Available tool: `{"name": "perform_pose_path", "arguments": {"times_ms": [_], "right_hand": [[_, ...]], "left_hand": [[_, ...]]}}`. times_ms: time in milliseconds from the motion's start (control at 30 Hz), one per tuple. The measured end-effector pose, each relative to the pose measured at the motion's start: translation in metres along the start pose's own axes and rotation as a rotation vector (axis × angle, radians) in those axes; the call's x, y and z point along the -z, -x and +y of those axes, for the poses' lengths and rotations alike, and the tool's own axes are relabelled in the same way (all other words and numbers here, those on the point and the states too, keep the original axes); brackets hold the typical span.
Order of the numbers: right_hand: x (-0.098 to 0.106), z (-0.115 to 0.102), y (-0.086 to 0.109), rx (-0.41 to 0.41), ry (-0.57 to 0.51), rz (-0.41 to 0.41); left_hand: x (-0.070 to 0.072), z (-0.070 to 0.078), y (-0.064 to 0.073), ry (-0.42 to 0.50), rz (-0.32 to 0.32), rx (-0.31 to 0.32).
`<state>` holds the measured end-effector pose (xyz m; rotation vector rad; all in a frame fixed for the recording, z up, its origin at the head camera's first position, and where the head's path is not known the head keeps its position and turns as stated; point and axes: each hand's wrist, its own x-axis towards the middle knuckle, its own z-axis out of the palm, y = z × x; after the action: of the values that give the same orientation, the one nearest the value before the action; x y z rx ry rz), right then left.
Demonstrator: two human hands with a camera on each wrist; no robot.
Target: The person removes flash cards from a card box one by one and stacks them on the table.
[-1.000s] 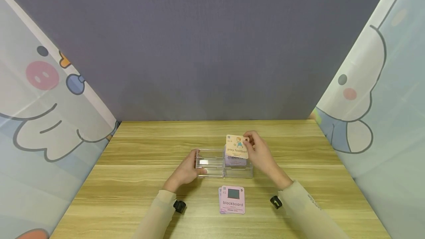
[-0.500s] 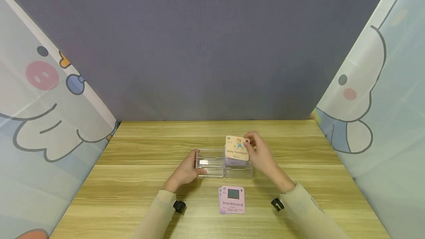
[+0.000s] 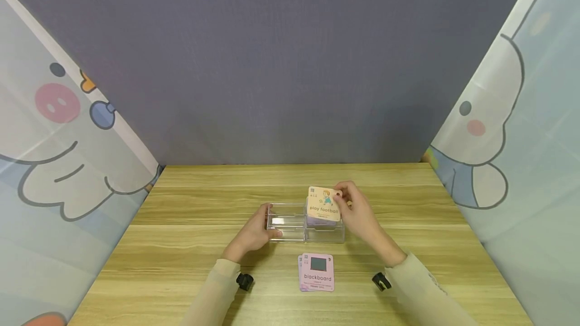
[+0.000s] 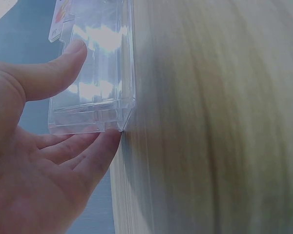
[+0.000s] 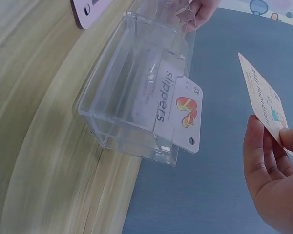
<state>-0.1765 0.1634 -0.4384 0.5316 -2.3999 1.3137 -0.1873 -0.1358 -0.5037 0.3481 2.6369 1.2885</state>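
Fingers of the right hand pinch the cream square card by its far-right corner, above the right half of the clear plastic rack, long axis left-to-right, its left end gripped by the left hand.

Wood-grain table; plain grey panel behind; left cartoon cloth, pink-snouted; right cartoon cloth.

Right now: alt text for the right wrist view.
The right hand pinches a "play football" card, apart from a clear holder where a "slippers" card sits; the left hand grips the holder's far end.
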Motion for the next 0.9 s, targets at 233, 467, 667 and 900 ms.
{"name": "perform_pose_path", "arguments": {"times_ms": [233,467,667,900], "right_hand": [[0.004,-0.004,0.003,-0.019,0.002,-0.01],[0.003,-0.007,0.004,-0.006,-0.018,-0.013],[0.004,-0.012,0.006,-0.028,-0.039,-0.031],[0.005,-0.014,0.011,-0.054,-0.023,-0.044]], "left_hand": [[0.0,0.001,0.0,0.002,-0.004,0.004],[0.0,0.0,0.0,-0.013,-0.003,0.006],[0.0,-0.001,0.0,-0.016,-0.004,0.005],[0.0,-0.001,0.001,-0.019,0.003,0.002]]}}
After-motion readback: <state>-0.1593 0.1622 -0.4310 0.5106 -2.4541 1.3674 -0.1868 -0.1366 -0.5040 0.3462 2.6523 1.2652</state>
